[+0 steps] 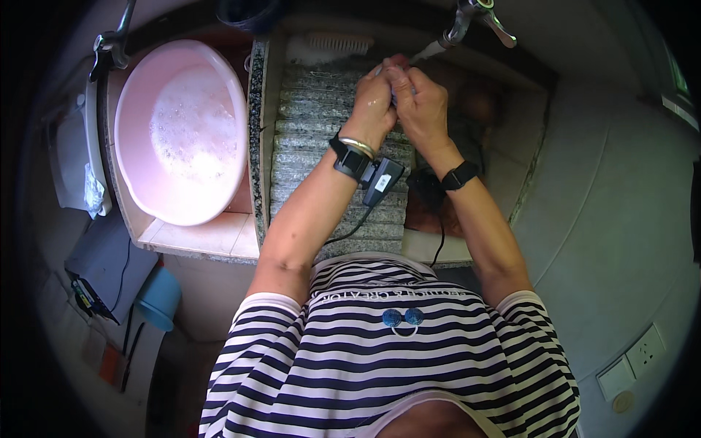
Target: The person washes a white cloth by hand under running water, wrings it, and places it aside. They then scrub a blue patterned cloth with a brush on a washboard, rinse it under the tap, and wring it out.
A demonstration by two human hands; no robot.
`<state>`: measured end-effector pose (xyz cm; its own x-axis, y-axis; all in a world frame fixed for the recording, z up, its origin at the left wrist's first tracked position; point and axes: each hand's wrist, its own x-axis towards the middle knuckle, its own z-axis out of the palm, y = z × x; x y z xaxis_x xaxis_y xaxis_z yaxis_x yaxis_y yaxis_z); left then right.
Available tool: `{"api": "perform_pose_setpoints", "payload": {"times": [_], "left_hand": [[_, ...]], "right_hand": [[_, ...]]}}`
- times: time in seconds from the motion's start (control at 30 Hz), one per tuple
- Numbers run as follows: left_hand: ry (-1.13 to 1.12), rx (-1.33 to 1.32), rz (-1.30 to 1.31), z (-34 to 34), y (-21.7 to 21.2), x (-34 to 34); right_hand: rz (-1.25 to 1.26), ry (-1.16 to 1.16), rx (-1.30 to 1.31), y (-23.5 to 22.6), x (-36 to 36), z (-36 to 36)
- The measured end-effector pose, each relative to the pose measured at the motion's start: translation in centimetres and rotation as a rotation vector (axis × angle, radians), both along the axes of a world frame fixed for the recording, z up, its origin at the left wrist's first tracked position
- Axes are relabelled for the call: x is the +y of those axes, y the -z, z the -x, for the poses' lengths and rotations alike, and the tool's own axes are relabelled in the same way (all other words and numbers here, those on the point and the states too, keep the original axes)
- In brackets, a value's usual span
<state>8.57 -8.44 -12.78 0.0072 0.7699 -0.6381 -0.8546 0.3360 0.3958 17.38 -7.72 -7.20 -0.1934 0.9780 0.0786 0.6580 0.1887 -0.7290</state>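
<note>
My left hand point(371, 101) and my right hand point(423, 102) are brought together at the far end of the ribbed stone washboard point(303, 164). Both hands are closed around something small, mostly hidden by the fingers. A little of it shows pale bluish between them, and I cannot make out its kind. A metal tap point(458, 29) stands just beyond my right hand, with a whitish stream of water at its spout close to the fingers. Some foam shows on my left hand. Beyond the hands, a scrubbing brush point(339, 44) lies at the washboard's far edge.
A pink basin point(125, 146) with sudsy water stands in the left sink, with another tap point(109, 45) above it. The right sink point(522, 164) lies in shadow. A blue bucket point(158, 298) is at the lower left. Cables hang from black devices point(383, 182) at my wrists.
</note>
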Motion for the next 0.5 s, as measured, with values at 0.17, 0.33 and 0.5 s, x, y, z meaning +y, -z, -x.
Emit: {"api": "perform_pose_setpoints", "payload": {"times": [0.17,0.33,0.5], "left_hand": [[0.134,0.064,0.112,-2.4,-2.1,-0.2],[0.007,-0.018,-0.021,-0.2,-1.2,1.3],[0.231,0.199,-0.006,-0.7,-2.1,1.5]], "right_hand": [[0.097,0.185,-0.289,4.9,5.1,-4.1],[-0.074,-0.018,-0.121,0.5,1.4,-0.6],[0.109,0.202,-0.235,6.0,6.2,-5.5]]}}
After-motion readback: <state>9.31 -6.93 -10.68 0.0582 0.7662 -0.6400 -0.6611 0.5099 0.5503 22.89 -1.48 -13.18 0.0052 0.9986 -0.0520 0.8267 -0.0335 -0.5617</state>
